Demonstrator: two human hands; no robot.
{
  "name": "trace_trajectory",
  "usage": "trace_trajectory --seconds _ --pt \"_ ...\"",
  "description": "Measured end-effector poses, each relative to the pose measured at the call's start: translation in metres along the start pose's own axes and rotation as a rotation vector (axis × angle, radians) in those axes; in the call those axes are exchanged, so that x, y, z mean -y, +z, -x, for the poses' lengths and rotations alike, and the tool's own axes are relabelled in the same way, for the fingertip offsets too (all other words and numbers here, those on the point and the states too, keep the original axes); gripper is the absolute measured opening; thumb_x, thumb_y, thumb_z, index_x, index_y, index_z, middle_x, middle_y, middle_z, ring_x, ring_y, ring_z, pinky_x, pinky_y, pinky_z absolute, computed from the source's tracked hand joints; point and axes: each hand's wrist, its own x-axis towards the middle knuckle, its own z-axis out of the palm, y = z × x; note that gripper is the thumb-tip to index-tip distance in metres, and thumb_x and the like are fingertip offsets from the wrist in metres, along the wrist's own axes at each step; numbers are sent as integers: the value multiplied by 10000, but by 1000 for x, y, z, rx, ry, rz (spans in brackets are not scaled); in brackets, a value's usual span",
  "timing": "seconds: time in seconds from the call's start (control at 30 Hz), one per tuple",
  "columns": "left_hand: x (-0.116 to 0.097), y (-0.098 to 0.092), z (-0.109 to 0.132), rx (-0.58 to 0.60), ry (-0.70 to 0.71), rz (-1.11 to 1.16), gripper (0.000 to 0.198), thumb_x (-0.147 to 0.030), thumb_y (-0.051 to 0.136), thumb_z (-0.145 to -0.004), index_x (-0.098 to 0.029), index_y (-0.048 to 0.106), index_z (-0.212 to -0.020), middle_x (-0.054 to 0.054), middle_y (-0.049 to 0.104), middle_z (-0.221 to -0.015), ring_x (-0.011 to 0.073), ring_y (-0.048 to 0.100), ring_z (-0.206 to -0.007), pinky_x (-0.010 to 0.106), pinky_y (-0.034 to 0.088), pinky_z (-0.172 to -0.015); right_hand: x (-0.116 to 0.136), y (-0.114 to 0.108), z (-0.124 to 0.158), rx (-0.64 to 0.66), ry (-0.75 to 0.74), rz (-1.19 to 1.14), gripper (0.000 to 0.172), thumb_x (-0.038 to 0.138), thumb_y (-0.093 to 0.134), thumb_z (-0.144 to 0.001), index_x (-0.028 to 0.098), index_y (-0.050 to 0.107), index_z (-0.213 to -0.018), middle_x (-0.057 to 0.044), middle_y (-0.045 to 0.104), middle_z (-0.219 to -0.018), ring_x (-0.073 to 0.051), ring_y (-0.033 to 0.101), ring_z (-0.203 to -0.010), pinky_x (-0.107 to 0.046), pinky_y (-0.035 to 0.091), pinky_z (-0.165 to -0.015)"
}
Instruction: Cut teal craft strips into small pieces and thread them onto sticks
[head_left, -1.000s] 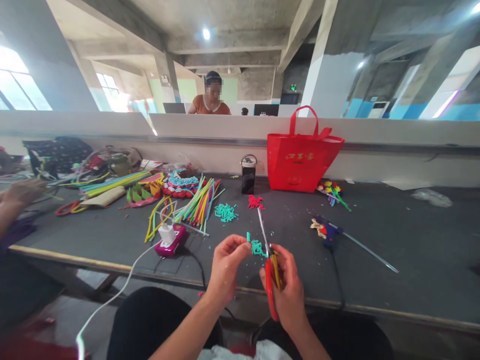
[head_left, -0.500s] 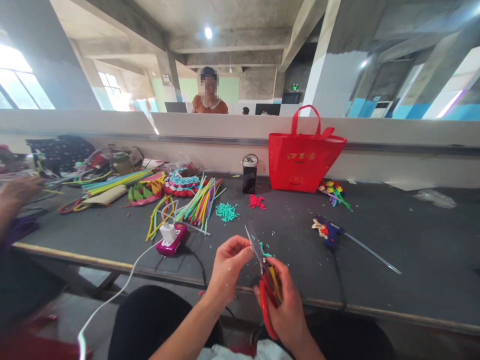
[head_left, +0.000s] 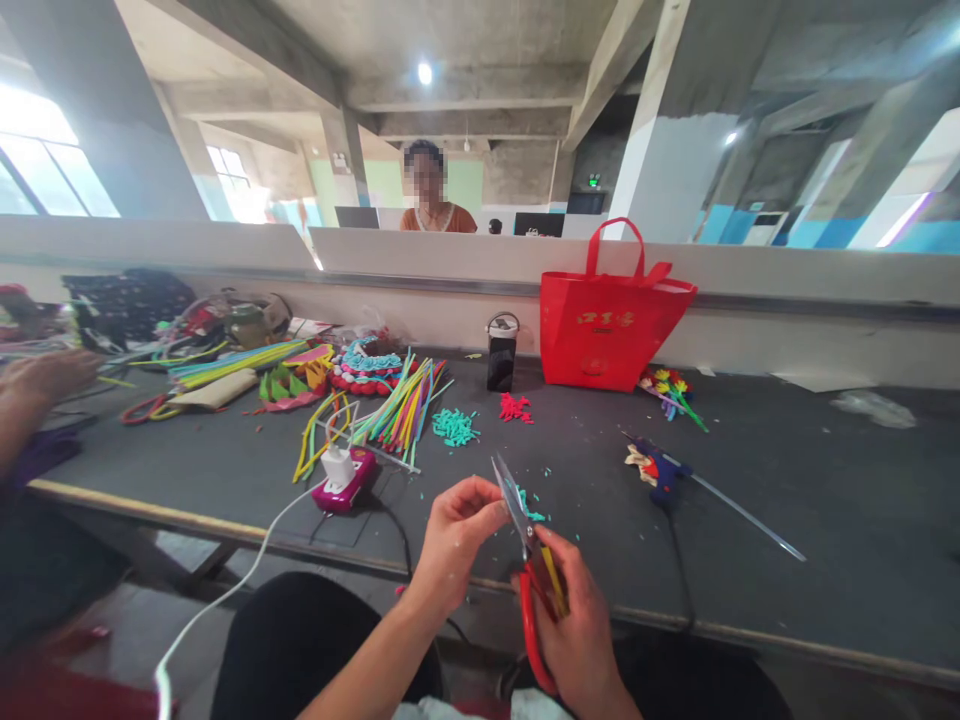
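Observation:
My right hand [head_left: 574, 610] is wrapped round the red handles of a pair of scissors [head_left: 531, 570], blades pointing up and away over the table edge. A yellow strip [head_left: 553, 575] shows beside the handles, against my right fingers. Close to the blades, my left hand [head_left: 461, 530] is closed in a pinch; whatever its fingertips hold is too small to make out. Behind the blades lie loose turquoise bits [head_left: 531, 505]. Farther back sit a pile of turquoise pieces [head_left: 454, 427] and a smaller pile of red pieces [head_left: 515, 407].
A bundle of coloured fuzzy sticks [head_left: 405, 405] lies left, near a purple power socket [head_left: 345, 480] with a white plug. A dark bottle [head_left: 501, 355] and red bag [head_left: 611, 330] stand behind. Right lies a glue gun [head_left: 660, 472]. A co-worker's hand [head_left: 56, 375] is far left.
The scissor blades have come closer together. Both hands stay in nearly the same place, and the view has shifted slightly.

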Motion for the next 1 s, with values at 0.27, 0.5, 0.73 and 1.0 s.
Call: trace_trajectory --seconds 0.27,0.5,0.73,1.0 --pt "-4 -3 -3 10 -27 104 92 -205 705 -668 -141 638 -667 -2 585 -631 94 490 -608 209 382 -625 2 0 -4 -24 204 -213 455 356 657 -802 238 508 -1215 -62 674 -1035 -207 663 -855 -311 544 -723" --pt "-8 -5 -8 192 -190 299 97 -217 671 -675 -151 600 -681 -2 528 -582 108 478 -575 248 398 -647 13 -3 -27 1 329 -543 495 340 702 -754 233 513 -1199 -87 632 -1152 -224 623 -1010 -323 537 -806" --pt "0 -4 -11 299 -286 379 29 -174 608 -676 -145 613 -672 -1 513 -569 104 467 -564 251 404 -648 38 -8 -79 43 408 -775 522 387 734 -711 241 473 -1139 10 627 -808 -127 591 -580 -221 490 -478" --pt "5 -4 -18 304 -338 352 55 -196 628 -670 -143 617 -656 0 509 -571 100 458 -553 242 402 -637 44 -6 -91 164 451 -829 500 430 716 -717 238 467 -1105 44 593 -767 -70 491 -456 -186 409 -411"
